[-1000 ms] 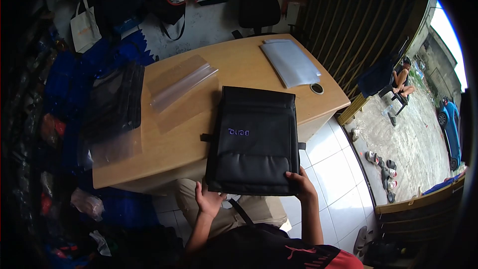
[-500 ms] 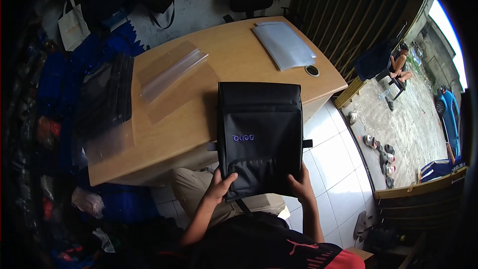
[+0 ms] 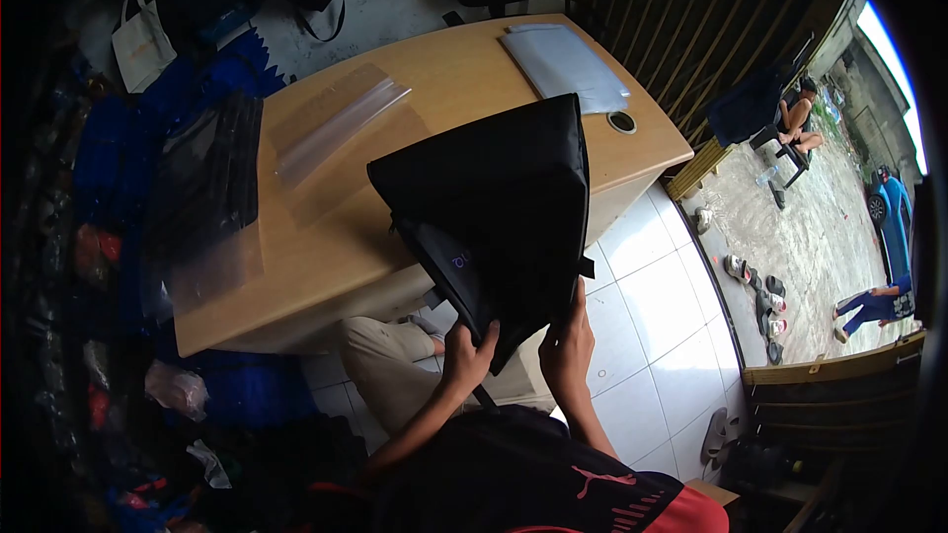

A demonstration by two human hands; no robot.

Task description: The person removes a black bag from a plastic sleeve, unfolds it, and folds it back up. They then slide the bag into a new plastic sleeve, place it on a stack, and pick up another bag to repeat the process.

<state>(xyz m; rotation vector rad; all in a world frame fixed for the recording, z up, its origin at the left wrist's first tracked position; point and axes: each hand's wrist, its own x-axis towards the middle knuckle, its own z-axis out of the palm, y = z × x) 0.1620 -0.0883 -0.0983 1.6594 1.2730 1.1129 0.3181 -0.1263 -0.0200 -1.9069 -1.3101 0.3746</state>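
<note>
A black bag (image 3: 494,192) with purple lettering is held over my lap in front of the desk. It is tilted, its broad end raised and turned toward me, and its printed front is mostly in shadow. My left hand (image 3: 468,360) is closed on the bag's near lower edge with the thumb on top. At the right lower edge, below a short side tab, my right hand (image 3: 569,347) grips the bag. Some fingers of both hands are hidden behind it.
On the wooden desk (image 3: 464,64) lie a stack of clear plastic sheets (image 3: 568,67), a folded clear sheet (image 3: 346,128) and dark plastic sheets (image 3: 212,173). Blue bundles are at left. Outside are shoes (image 3: 765,306), a seated person (image 3: 796,118), a walking person (image 3: 879,306) and a blue car (image 3: 894,222).
The bag has been tipped and turned, its far end rising and its printed front turning into shadow. My hands have come closer together. Outside, a person in blue has come further into view.
</note>
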